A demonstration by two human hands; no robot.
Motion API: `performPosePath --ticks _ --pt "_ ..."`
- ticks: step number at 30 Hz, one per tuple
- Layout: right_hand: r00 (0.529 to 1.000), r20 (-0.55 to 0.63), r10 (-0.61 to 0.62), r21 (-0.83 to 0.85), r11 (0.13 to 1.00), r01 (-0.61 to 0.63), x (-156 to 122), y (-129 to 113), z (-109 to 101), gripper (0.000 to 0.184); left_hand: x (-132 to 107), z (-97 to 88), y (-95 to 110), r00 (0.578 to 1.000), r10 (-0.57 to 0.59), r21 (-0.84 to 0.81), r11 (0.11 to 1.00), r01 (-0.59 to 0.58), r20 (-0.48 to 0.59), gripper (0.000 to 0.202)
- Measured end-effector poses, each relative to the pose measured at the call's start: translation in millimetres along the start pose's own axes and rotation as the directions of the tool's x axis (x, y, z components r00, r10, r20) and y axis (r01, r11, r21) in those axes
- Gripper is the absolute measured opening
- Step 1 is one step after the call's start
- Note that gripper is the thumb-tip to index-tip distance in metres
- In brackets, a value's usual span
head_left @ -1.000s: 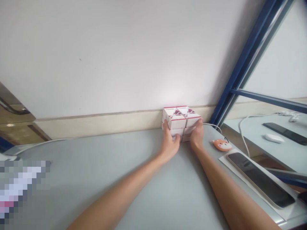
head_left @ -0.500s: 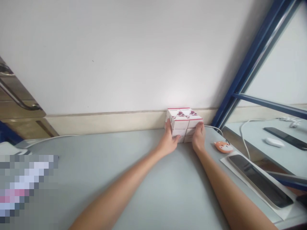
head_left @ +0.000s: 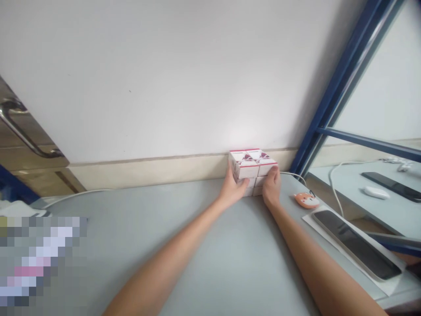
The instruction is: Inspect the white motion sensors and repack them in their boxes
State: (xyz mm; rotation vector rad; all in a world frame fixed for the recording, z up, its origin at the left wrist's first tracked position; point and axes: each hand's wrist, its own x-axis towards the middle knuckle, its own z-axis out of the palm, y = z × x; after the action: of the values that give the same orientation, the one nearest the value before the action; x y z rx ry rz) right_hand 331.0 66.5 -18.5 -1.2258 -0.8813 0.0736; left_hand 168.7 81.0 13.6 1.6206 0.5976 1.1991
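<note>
A stack of small white boxes with red edges and a dark red print (head_left: 252, 164) stands against the wall's skirting at the back of the desk (head_left: 210, 237). The boxes sit in a block, two side by side on two layers. My left hand (head_left: 234, 188) presses on the block's left side and front, with its fingers over the lower boxes. My right hand (head_left: 271, 188) grips the right side, its fingers rising up the front corner. Part of the lower layer is hidden behind my fingers.
To the right of my right hand lie an orange fox-shaped computer mouse (head_left: 306, 200) and a dark phone-like slab on white paper (head_left: 353, 243). A white cable (head_left: 292, 175) runs behind them. A blue metal frame (head_left: 342, 92) rises at right. A pixelated patch (head_left: 39, 263) covers the lower left.
The view has turned slightly, shifting the stack a little right in the frame. Both hands remain on the boxes, and the stack stays against the wall.
</note>
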Motion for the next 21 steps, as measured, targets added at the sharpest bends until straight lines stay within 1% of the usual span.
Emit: performPosePath --ticks 2,3,4,7,8,10,12,13,14,15,16,17,18,19,20,21 --pt "1.000 -0.013 -0.004 -0.011 1.000 0.004 1.6 1.6 1.6 0.070 3.3 -3.2 15.4 0.998 0.056 0.116 0.992 -0.053 -0.027 0.122" --pt "1.000 -0.018 -0.007 -0.018 1.000 0.007 2.7 2.4 1.9 0.071 5.4 -4.1 22.3 0.997 0.070 0.166 0.984 -0.066 -0.019 0.118" --pt "1.000 -0.021 -0.011 -0.027 1.000 0.010 3.8 3.0 2.0 0.071 7.8 -4.7 28.2 0.998 0.059 0.192 0.980 -0.058 0.000 0.111" --pt "0.999 -0.029 -0.022 -0.058 0.998 0.020 6.7 2.9 0.7 0.069 15.3 -8.0 40.0 0.998 -0.048 0.166 0.985 0.039 0.051 0.080" --pt "0.999 -0.029 -0.028 -0.068 0.997 0.026 7.4 2.4 0.1 0.068 17.0 -11.3 42.8 0.996 -0.074 0.146 0.987 0.065 0.052 0.071" --pt "0.999 -0.022 -0.049 -0.082 0.996 0.047 8.4 0.9 -1.6 0.064 16.7 -23.5 49.6 0.995 -0.093 0.110 0.990 0.087 0.043 0.058" --pt "0.996 -0.019 -0.092 -0.092 0.992 0.090 9.2 -2.3 -4.3 0.058 9.5 -43.9 59.9 0.991 -0.122 0.038 0.992 0.120 0.050 0.056" --pt "0.991 -0.041 -0.128 -0.101 0.987 0.123 9.5 -5.2 -6.0 0.053 2.9 -56.5 66.5 0.987 -0.148 -0.027 0.988 0.149 0.061 0.056" --pt "0.983 -0.079 -0.167 -0.114 0.981 0.158 9.6 -9.6 -7.9 0.048 -5.6 -70.1 73.7 0.972 -0.220 -0.220 0.947 0.234 0.086 0.054" --pt "0.967 -0.127 -0.222 -0.133 0.970 0.205 9.2 -15.8 -9.7 0.048 -15.9 -84.2 81.0 0.953 -0.278 -0.374 0.877 0.302 0.118 0.053" --pt "0.940 -0.170 -0.296 -0.157 0.950 0.271 7.7 -24.4 -11.1 0.052 -27.7 -98.1 87.9 0.931 -0.335 -0.465 0.807 0.364 0.148 0.056" --pt "0.907 -0.196 -0.372 -0.176 0.924 0.341 4.5 -35.4 -11.7 0.055 -40.5 -111.4 94.0 0.916 -0.374 -0.521 0.759 0.392 0.144 0.061" --pt "0.866 -0.190 -0.462 -0.187 0.883 0.430 -0.8 -48.7 -11.1 0.054 -53.9 -123.6 98.8 0.902 -0.413 -0.557 0.723 0.409 0.126 0.063" --pt "0.826 -0.141 -0.546 -0.170 0.835 0.523 -8.6 -63.9 -9.2 0.049 -67.2 -134.5 102.0 0.887 -0.446 -0.581 0.693 0.428 0.122 0.063" --pt "0.817 -0.073 -0.572 -0.108 0.819 0.564 -18.9 -80.2 -6.0 0.041 -79.9 -143.8 103.6 0.871 -0.475 -0.597 0.664 0.449 0.127 0.062" --pt "0.831 0.048 -0.554 -0.011 0.832 0.555 -31.3 -96.8 -1.7 0.030 -91.6 -151.8 103.6 0.861 -0.492 -0.612 0.643 0.459 0.129 0.062"
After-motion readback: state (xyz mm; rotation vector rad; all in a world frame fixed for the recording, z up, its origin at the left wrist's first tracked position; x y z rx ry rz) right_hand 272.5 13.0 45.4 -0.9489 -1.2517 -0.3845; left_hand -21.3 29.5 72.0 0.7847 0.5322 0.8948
